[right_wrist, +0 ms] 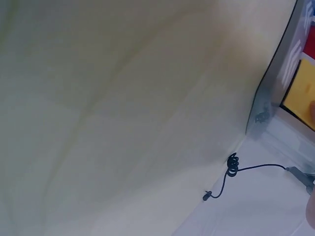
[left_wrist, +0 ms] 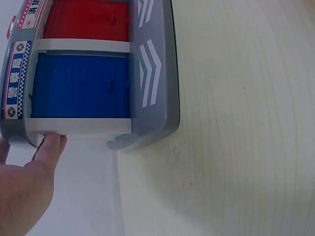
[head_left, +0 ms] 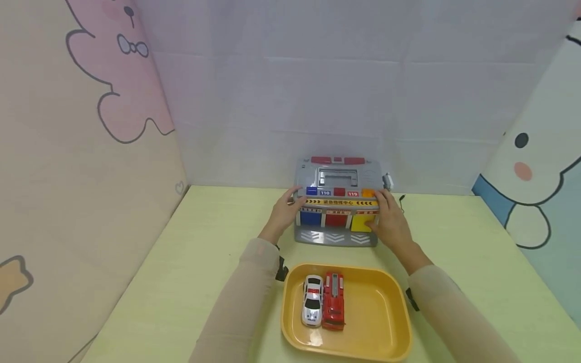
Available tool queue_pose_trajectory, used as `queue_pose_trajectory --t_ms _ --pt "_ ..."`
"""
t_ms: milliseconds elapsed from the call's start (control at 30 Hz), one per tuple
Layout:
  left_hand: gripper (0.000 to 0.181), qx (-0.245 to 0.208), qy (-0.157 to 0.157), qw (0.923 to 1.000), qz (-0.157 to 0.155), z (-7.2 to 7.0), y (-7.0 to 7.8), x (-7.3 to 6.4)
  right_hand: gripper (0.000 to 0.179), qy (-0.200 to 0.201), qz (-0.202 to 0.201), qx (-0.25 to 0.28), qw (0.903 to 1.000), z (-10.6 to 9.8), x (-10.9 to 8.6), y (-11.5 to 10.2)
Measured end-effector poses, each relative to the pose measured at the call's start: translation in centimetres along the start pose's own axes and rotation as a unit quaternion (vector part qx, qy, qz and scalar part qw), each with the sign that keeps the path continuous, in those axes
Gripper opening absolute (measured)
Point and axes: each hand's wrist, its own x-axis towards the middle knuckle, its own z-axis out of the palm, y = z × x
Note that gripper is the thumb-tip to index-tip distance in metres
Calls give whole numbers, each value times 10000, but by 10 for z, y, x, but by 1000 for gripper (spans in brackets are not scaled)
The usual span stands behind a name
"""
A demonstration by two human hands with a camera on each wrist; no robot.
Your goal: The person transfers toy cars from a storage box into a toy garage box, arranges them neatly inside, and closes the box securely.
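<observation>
Grey plastic toy station (head_left: pixel 313 176): left hand (head_left: pixel 282 214), right hand (head_left: pixel 392 222) clamped on its ends. Looks early: white toy car (head_left: pixel 312 302), red toy truck (head_left: pixel 334 305) outside, in yellow plastic tray (head_left: pixel 369 307) before it.

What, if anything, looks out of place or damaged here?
The yellow door on the toy garage looks askew: its lower edge appears to jut outward, while the blue door and red door look closed. The right hand touches it. I see nothing spilled or damaged.
</observation>
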Motion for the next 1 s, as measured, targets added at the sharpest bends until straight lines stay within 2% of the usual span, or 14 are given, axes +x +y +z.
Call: queue_pose_trajectory --t_ms 400,700,1000 --pt "50 19 2 10000 -39 -4 1 -2 89 886 -653 -221 9937 11 3 4" --pt "51 17 19 10000 -30 -3 0 -2 88 885 -539 -149 9945 14 3 3" --pt "50 30 43 10000 -7 -1 -1 -2 89 922 -635 -106 9937 14 3 6"
